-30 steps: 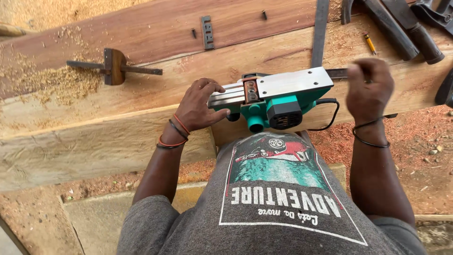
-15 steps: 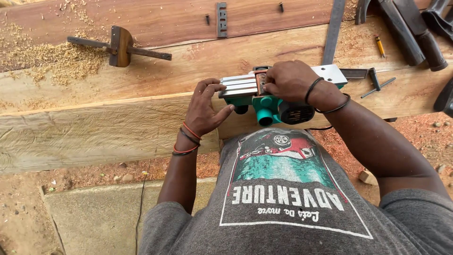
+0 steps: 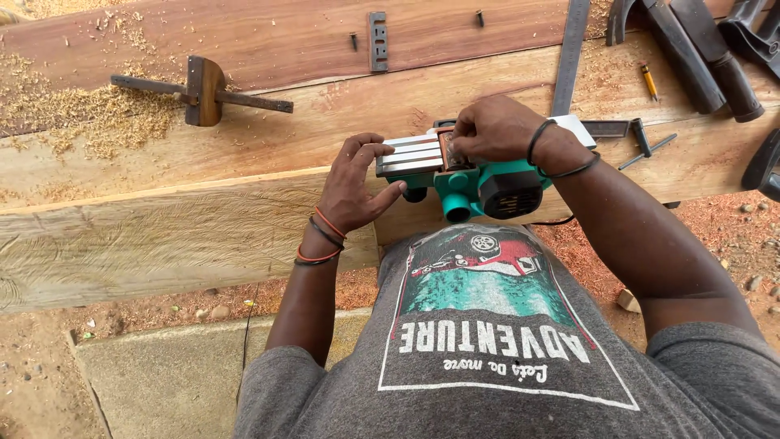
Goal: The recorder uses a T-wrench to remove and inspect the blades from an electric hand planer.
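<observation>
Planer (image 3: 479, 183), green electric, turned sole-up on the pale plank (image 3: 162, 236), sitting at the plank's near edge just past the frame's centre. Silver sole plates facing up, green body and round port overhanging toward 6 o'clock, above the grey shirt.

Right hand (image 3: 491, 128) lying over the middle of the upturned sole, fingers curled down at the cutter slot; whether anything small is pinched there cannot be told. Left hand (image 3: 353, 183) at 9 o'clock of the planer, fingers spread and loosely bent, fingertips touching the end of the silver plate, gripping nothing.

Open plank running clear toward 9 o'clock from the left hand, with bare near edge all the way to the frame's side. Toward 12 o'clock, a reddish board (image 3: 284, 41), bearing a wooden marking gauge (image 3: 203, 91) at 10 o'clock amid shavings (image 3: 73, 114), and a small metal blade (image 3: 378, 41) at 12. Steel rule (image 3: 569, 49) at 1 o'clock, close to the right hand. Pencil (image 3: 649, 81) and dark tool handles (image 3: 691, 49) crowding 2 o'clock, well apart from the planer. Small clamp-like metal piece (image 3: 638, 138) at 3 o'clock, near the wrist.
</observation>
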